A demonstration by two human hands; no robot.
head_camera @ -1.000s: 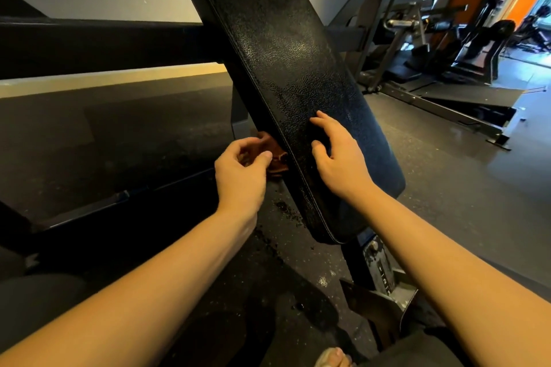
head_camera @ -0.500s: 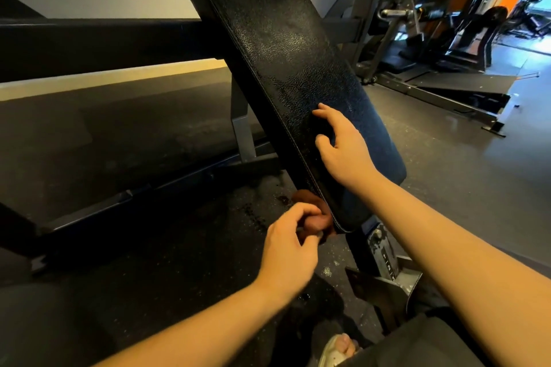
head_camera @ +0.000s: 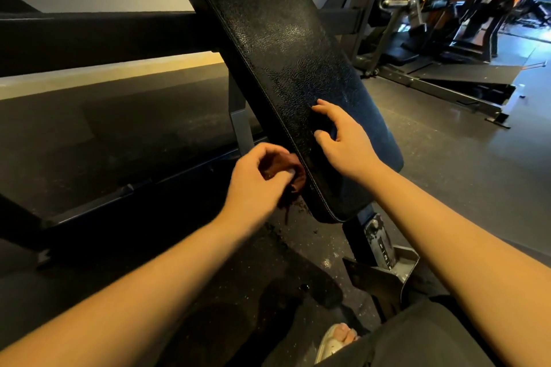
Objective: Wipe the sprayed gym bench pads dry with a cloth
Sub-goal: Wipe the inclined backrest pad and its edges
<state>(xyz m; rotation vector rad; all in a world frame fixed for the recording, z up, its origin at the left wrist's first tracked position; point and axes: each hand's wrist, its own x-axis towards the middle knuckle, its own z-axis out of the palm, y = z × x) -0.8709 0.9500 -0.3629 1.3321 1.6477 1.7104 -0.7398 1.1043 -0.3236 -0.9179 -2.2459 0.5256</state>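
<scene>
Along the left edge of the slanted bench pad [head_camera: 286, 48], close to its near, lower end, a brown cloth [head_camera: 295, 179] sits bunched in the left hand [head_camera: 256, 185], whose fingers and thumb curl round it and press it to the pad's side. Half a second ago that hand was lower, at the pad's bottom corner, and before that higher up. It is rubbing to and fro, so this edge is probably nearly dry. The right hand [head_camera: 343, 143] has stayed on the pad's face, fingers spread and lightly bent, gripping nothing. Beneath stands the metal adjuster [head_camera: 381, 247]; other machines [head_camera: 447, 24] stand far right.
</scene>
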